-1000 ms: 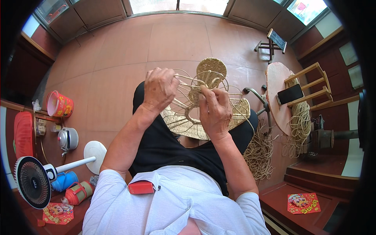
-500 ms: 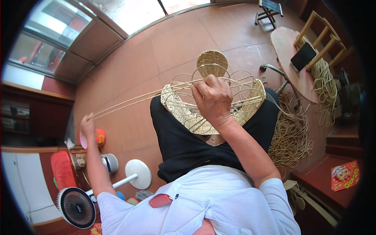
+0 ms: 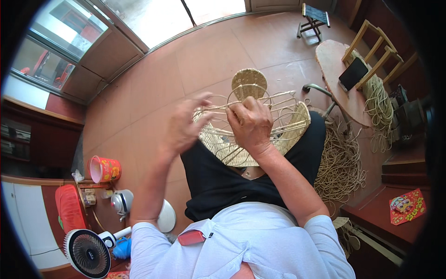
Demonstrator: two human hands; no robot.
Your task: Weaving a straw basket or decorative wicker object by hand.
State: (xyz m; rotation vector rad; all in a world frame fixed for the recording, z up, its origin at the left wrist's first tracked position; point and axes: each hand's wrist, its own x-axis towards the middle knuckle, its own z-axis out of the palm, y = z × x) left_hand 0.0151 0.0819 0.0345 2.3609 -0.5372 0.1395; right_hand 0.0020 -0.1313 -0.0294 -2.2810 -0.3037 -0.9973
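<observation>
Across my lap lies a half-woven straw piece (image 3: 234, 156) with a curved woven band, bare wire loops and a round woven disc (image 3: 249, 80) at its far end. My right hand (image 3: 253, 123) is closed around cord (image 3: 282, 95) at the middle of the wire frame, and several strands run out to its right. Close by on the left, my left hand (image 3: 188, 123) is slightly blurred, its fingers spread beside the frame's left end. No cord shows clearly in it. My hands partly hide the wires behind them.
Loose cord (image 3: 341, 162) lies heaped on the floor at right, near a wooden-topped table (image 3: 337, 60) with a black tablet (image 3: 353, 74) and more cord (image 3: 378, 100). At left are a fan (image 3: 87, 253), a red bucket (image 3: 104, 169) and a kettle (image 3: 121, 202).
My left hand has come from far out at left, where it held the cord stretched, back to the frame, and its fingers have spread. My right hand keeps its grip at the middle.
</observation>
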